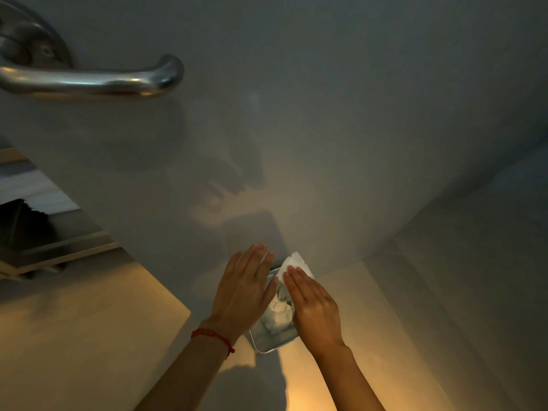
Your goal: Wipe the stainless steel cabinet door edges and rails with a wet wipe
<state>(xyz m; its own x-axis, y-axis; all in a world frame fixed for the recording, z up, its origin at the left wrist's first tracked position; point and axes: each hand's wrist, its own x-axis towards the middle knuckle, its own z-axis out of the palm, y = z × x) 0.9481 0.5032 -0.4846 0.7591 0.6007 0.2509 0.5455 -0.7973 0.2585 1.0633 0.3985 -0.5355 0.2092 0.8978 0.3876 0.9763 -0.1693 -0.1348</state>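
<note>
Dim, warm-lit room, a big grey door (pixel 296 114) filling the view, its steel lever handle (pixel 98 80) up at ten o'clock. Down at six, the left hand (pixel 241 292) lies flat, fingers straight against the door. Between the hands sits a small shiny steel fitting (pixel 274 336), long axis running toward twelve. The right hand (pixel 314 304), nearer, presses the white, crumpled wet wipe (pixel 293 265) with flat fingers at the fitting's top.

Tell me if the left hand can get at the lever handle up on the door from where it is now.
Probably yes. The left hand lies open and flat low on the door, holding nothing, and bare door panel lies between it and the lever handle. It would be a long reach upward.
</note>
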